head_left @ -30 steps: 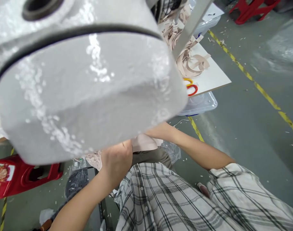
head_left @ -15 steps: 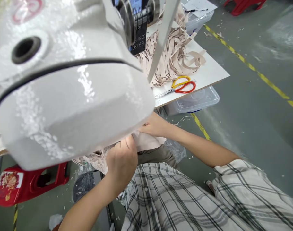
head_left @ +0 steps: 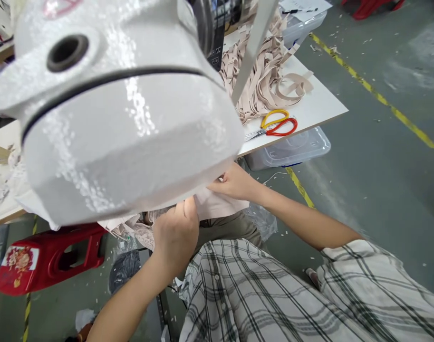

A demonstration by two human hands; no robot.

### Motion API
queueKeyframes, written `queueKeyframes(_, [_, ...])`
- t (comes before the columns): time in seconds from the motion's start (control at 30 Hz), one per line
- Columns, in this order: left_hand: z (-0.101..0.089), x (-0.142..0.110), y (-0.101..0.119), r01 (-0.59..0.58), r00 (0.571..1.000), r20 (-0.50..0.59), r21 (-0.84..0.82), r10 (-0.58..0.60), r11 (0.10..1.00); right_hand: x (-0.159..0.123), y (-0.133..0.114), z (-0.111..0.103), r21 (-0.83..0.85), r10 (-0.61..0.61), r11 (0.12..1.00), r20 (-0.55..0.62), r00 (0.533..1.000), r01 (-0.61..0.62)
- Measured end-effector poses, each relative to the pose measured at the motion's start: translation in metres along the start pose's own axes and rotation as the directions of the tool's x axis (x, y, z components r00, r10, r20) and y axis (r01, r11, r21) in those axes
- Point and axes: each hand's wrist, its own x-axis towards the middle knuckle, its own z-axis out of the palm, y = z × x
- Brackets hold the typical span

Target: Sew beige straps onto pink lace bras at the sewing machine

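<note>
A pale pink piece of fabric (head_left: 220, 205) stretches between my two hands, under the front edge of a big white sewing machine head (head_left: 131, 142). My left hand (head_left: 177, 232) is closed on its left edge, knuckles up. At the right, my right hand (head_left: 234, 183) pinches the same fabric between thumb and fingers. The machine head covers the needle area and part of my fingertips. Pale lace fabric (head_left: 143, 233) hangs just left of my left hand.
Red-and-yellow-handled scissors (head_left: 279, 124) lie on the white table (head_left: 320, 102) beside a heap of beige fabric strips (head_left: 266, 80). Below the table edge is a clear plastic box (head_left: 298, 146). A red stool (head_left: 53, 256) stands at the lower left.
My view has shifted, so the machine head appears further right and higher. My right hand's thumb and fingers show more, and the fabric between the hands lies a little flatter. Both hands keep their hold.
</note>
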Motion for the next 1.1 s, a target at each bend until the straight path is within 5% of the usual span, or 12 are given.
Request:
queueKeyframes(0.23, [0.008, -0.017, -0.01, 0.223, 0.975, 0.072, -0.305, -0.211, 0.926, -0.002, 0.0, 0.008, 0.026, 0.011, 1.0, -0.004, 1.0, -0.011])
queueKeyframes(0.4, [0.01, -0.022, -0.02, 0.459, 0.871, 0.223, -0.688, -0.439, 0.562, -0.015, -0.002, 0.009, -0.057, 0.101, 0.993, -0.114, 0.988, -0.108])
queueKeyframes(0.53, [0.012, -0.023, -0.031, 0.477, 0.879, 0.432, -0.789, -0.203, 0.387, -0.045, -0.015, 0.013, -0.118, 0.222, 0.968, -0.008, 0.975, -0.221])
queueKeyframes(0.63, [0.017, -0.028, -0.028, 0.455, 0.883, 0.468, -0.871, 0.03, 0.185, -0.077, -0.029, 0.023, -0.002, 0.296, 0.955, 0.081, 0.952, -0.297])
queueKeyframes(0.77, [0.018, -0.049, -0.02, 0.441, 0.896, 0.443, -0.891, 0.002, -0.112, -0.102, -0.05, 0.051, 0.245, 0.351, 0.889, 0.178, 0.919, -0.387])
queueKeyframes(0.87, [0.007, -0.074, -0.031, 0.437, 0.874, 0.456, -0.888, -0.164, -0.142, -0.098, -0.061, 0.077, 0.398, 0.366, 0.799, 0.27, 0.891, -0.449])
queueKeyframes(1.0, [-0.02, -0.107, -0.061, 0.494, 0.799, 0.493, -0.865, -0.345, -0.09, -0.069, -0.065, 0.118, 0.555, 0.223, 0.718, 0.389, 0.894, -0.421])
queueKeyframes(1.1, [-0.031, -0.118, -0.079, 0.553, 0.762, 0.536, -0.83, -0.363, -0.066, -0.044, -0.058, 0.147, 0.679, 0.214, 0.507, 0.498, 0.84, -0.531])
